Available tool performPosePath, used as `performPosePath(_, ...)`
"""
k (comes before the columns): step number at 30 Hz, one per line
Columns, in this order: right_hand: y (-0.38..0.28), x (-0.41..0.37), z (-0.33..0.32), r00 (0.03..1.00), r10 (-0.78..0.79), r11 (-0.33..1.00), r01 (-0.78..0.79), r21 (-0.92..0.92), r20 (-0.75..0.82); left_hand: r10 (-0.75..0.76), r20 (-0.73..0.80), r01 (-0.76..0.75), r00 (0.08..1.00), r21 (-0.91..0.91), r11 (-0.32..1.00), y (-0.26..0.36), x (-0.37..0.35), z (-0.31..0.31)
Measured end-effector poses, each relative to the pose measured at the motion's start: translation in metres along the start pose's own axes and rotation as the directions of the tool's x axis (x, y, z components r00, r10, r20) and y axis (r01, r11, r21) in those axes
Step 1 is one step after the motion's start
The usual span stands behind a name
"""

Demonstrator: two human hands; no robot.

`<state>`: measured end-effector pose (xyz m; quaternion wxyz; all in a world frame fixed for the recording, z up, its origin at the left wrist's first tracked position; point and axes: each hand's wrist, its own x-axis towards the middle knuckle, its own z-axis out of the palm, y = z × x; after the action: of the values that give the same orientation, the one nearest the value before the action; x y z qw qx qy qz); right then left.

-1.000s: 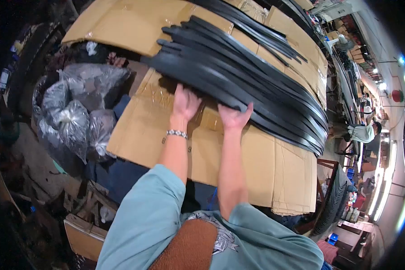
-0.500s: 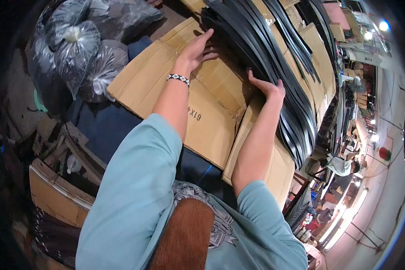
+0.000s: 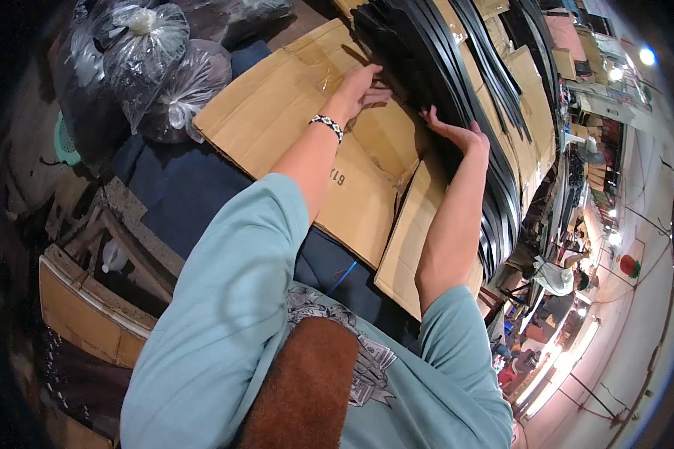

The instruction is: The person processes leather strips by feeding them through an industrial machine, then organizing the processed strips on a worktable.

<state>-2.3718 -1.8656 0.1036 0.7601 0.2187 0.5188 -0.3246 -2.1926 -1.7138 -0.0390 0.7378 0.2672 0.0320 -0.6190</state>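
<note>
A thick stack of long black flexible strips (image 3: 445, 75) lies along the far side of a flattened cardboard sheet (image 3: 277, 112). My left hand (image 3: 361, 91), with a patterned bracelet at the wrist, is over the cardboard just short of the strips' near edge. Its fingers are partly bent and apart, with nothing seen in them. My right hand (image 3: 460, 135) rests against the side of the stack, thumb and a finger spread; its other fingers are hidden. Printed digits show on the cardboard between my forearms.
Tied plastic bags (image 3: 146, 63) stand at the upper left, beside dark blue cloth (image 3: 176, 194). More black strips (image 3: 494, 67) lie on cardboard beyond the stack. A wooden frame (image 3: 131, 243) is at the lower left. Another person (image 3: 554, 277) is far off at right.
The view has shifted a little. My left hand has come down and rightward, its fingers more bent. My right hand stays against the black strips.
</note>
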Motion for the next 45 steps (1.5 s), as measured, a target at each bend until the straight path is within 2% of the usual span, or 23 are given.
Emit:
performPosePath(1,0.001,0.002,-0.003,1.0,-0.016,1.0,0.016,-0.01,0.018,-0.06,0.006,0.06,0.998,0.038,0.997,-0.001,-0.003,0.003)
performPosePath(4,0.007,0.01,-0.012,0.999,-0.052,0.998,0.052,-0.035,0.005,-0.007,-0.111,0.007,0.994,0.002,1.0,-0.003,-0.012,0.022)
performPosePath(5,0.013,0.016,-0.017,0.993,-0.116,0.983,0.117,-0.14,0.014,-0.015,-0.138,0.011,0.99,-0.033,0.999,-0.001,-0.018,0.026)
performPosePath(8,0.018,0.043,-0.041,0.98,-0.197,0.943,0.2,-0.265,0.04,0.013,0.061,-0.012,0.998,-0.027,1.0,-0.018,0.011,-0.003)
performPosePath(10,0.009,0.059,-0.059,0.947,-0.258,0.945,0.289,-0.154,0.19,0.024,0.004,-0.025,1.0,0.041,0.999,-0.015,0.003,0.006)
performPosePath(13,0.021,0.06,-0.063,0.916,-0.326,0.945,0.322,0.056,0.233,0.068,-0.036,-0.06,0.997,0.193,0.979,-0.002,-0.007,0.016)
performPosePath(15,-0.013,0.099,-0.066,0.925,-0.323,0.946,0.318,0.06,0.202,0.172,-0.064,-0.153,0.983,0.234,0.96,0.003,-0.007,0.032)
performPosePath(17,-0.019,0.108,-0.063,0.924,-0.318,0.947,0.32,0.024,0.212,0.193,-0.024,-0.163,0.981,0.44,0.883,0.02,-0.008,0.042)
performPosePath(19,0.014,0.07,-0.057,0.919,-0.342,0.937,0.35,-0.005,0.196,0.213,0.022,-0.186,0.977,0.584,0.79,0.018,0.017,0.032)
performPosePath(21,0.014,0.07,-0.062,0.884,-0.342,0.933,0.361,-0.001,0.32,0.254,0.002,-0.199,0.967,0.629,0.751,0.018,0.019,0.043)
performPosePath(23,-0.002,0.091,-0.061,0.867,-0.373,0.923,0.383,0.035,0.331,0.284,-0.046,-0.19,0.958,0.638,0.746,0.024,0.007,0.056)
performPosePath(26,-0.019,0.114,-0.061,0.866,-0.388,0.913,0.407,0.006,0.314,0.122,0.125,-0.174,0.985,0.679,0.714,0.021,0.021,0.027)
performPosePath(27,-0.019,0.106,-0.056,0.874,-0.436,0.88,0.464,-0.1,0.216,0.142,0.033,-0.126,0.989,0.685,0.717,0.021,0.008,0.025)
performPosePath(28,-0.021,0.094,-0.052,0.914,-0.375,0.906,0.396,-0.147,0.153,0.144,0.047,-0.137,0.989,0.674,0.725,0.024,0.012,0.017)
performPosePath(30,-0.015,0.072,-0.037,0.908,-0.396,0.918,0.397,-0.027,-0.137,0.121,0.076,-0.142,0.99,0.646,0.75,0.018,0.015,0.004)
performPosePath(31,-0.021,0.068,-0.04,0.921,-0.39,0.919,0.389,-0.06,-0.009,0.082,0.122,-0.143,0.989,0.657,0.74,0.031,0.005,0.009)
performPosePath(34,-0.021,0.043,-0.03,0.907,-0.42,0.902,0.415,-0.122,-0.021,-0.273,0.192,0.141,0.943,0.512,0.847,0.048,0.003,0.004)
performPosePath(37,-0.022,0.033,-0.03,0.908,-0.419,0.904,0.414,-0.11,-0.029,-0.508,0.204,0.338,0.837,0.538,0.773,0.003,-0.002,0.022)
performPosePath(38,-0.02,0.033,-0.027,0.911,-0.41,0.91,0.405,-0.088,-0.042,-0.555,0.211,0.378,0.805,0.539,0.753,-0.016,0.003,0.029)
performPosePath(40,-0.024,0.039,-0.031,0.902,-0.432,0.896,0.429,-0.118,0.004,-0.355,0.181,0.147,0.917,0.674,0.724,-0.069,0.039,0.025)
performPosePath(41,-0.028,0.04,-0.03,0.914,-0.405,0.91,0.404,-0.098,0.007,-0.175,0.311,0.169,0.934,0.046,0.985,-0.085,0.034,0.033)
performPosePath(44,-0.042,0.036,-0.03,0.947,-0.32,0.942,0.322,-0.094,0.034,-0.082,-0.15,0.04,0.985,-0.266,0.963,-0.089,0.065,0.053)
performPosePath(45,-0.048,0.035,-0.029,0.954,-0.298,0.948,0.3,-0.107,0.039,-0.031,-0.247,-0.009,0.968,-0.159,0.987,-0.091,0.064,0.057)
